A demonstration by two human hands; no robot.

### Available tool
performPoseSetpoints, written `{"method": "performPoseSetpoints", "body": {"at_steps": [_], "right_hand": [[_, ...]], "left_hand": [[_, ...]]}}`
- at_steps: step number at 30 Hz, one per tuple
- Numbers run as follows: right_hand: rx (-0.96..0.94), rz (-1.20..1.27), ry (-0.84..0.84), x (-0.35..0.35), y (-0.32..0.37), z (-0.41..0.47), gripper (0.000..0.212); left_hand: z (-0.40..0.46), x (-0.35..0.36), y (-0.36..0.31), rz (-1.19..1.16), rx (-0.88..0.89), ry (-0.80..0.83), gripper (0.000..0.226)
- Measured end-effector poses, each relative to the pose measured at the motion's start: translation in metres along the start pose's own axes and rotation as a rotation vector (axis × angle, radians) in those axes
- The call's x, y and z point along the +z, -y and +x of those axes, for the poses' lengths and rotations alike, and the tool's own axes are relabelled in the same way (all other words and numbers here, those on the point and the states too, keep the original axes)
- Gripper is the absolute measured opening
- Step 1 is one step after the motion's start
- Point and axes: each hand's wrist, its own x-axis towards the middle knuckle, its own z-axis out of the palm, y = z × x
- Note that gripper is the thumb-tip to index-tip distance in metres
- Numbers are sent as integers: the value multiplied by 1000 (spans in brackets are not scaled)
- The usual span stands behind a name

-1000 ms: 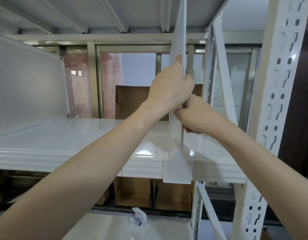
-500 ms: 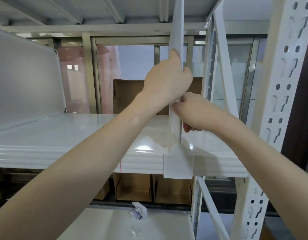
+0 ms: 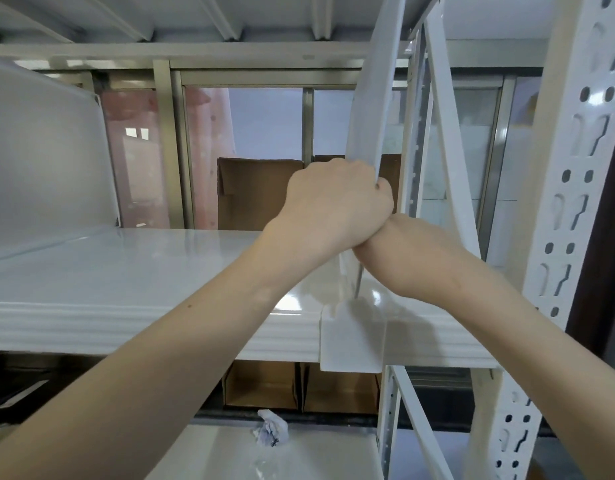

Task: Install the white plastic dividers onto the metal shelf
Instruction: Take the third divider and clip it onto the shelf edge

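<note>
Right, divider [image 3: 368, 109] is standing upright near the right end of the shelf [image 3: 126, 265], its front tab [image 3: 351, 337] already hooked over the shelf's front lip. Top edge runs up toward the deck above; whether it's seated there is out of view.

Left hand [image 3: 330, 206] has its grip closed around the divider's front edge, fingers curled over the rim. Right hand [image 3: 396, 251] sits just below and touching the left, mostly hidden behind the panel and the left hand; can't tell how its grip is set, though it looks to be on the same edge.

My read: this is the seating step, pushing the panel down and back so the tab sits flush.

How to do it well:
- Keep the panel vertical. It looks slightly bowed near the top, so avoid leaning on it sideways.
- Push down along the front edge, in line with the tab, not across the face.
- Check the tab lies flat against the lip with no gap at the upper corner.
- Keep it parallel to the upright post [image 3: 572, 202] and clear of the diagonal brace [image 3: 451, 150] beside it.
- Second divider [image 3: 39, 161] at far left already stands; match its squareness.

Risk: thin plastic could buckle or pop off the lip if forced at an angle.
</note>
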Motion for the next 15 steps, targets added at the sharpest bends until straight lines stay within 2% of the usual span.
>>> {"method": "performPoseSetpoints", "body": {"at_steps": [7, 15], "right_hand": [[-5, 38, -87, 9, 1, 4, 33], [-29, 73, -101, 14, 1, 7, 33]], "left_hand": [[-2, 4, 5, -28, -46, -26, 41], [-5, 7, 7, -79, -72, -35, 42]]}}
